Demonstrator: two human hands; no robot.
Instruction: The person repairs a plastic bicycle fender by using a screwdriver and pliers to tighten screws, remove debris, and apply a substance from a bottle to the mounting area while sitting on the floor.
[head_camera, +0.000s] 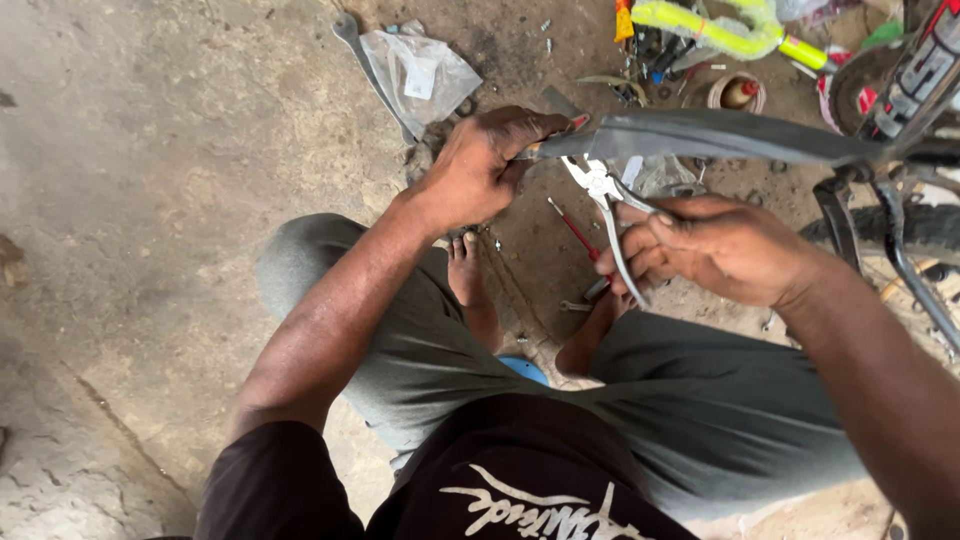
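My left hand (478, 170) is clenched around the near-left end of a dark grey bicycle mudguard (720, 135), thumb over the top edge and fingers curled beneath it. The mudguard runs from that hand rightward across the upper middle of the scene to the bicycle frame (890, 215) at the far right, where it meets the dark stays beside the tyre (925, 225).

My right hand (715, 245) grasps the handles of a pair of silver pliers (605, 200). The handles pass through my curled fingers; the nose points up and left toward the underside of the mudguard, just beside my left hand. Whether the nose is biting on a fastener I cannot tell; the contact point is hidden by the mudguard's edge.

I am seated low, legs in grey trousers spread, bare feet (470, 275) on the concrete floor (150, 200). A red-handled screwdriver (575, 230) lies on the floor between my feet, below the pliers. Far and left of my left hand lie a clear plastic bag (420, 70) and a long metal spanner (365, 60), touching or overlapping at the bag's left edge. At the far right, a yellow-green tube (710, 30) rests among scattered small parts.
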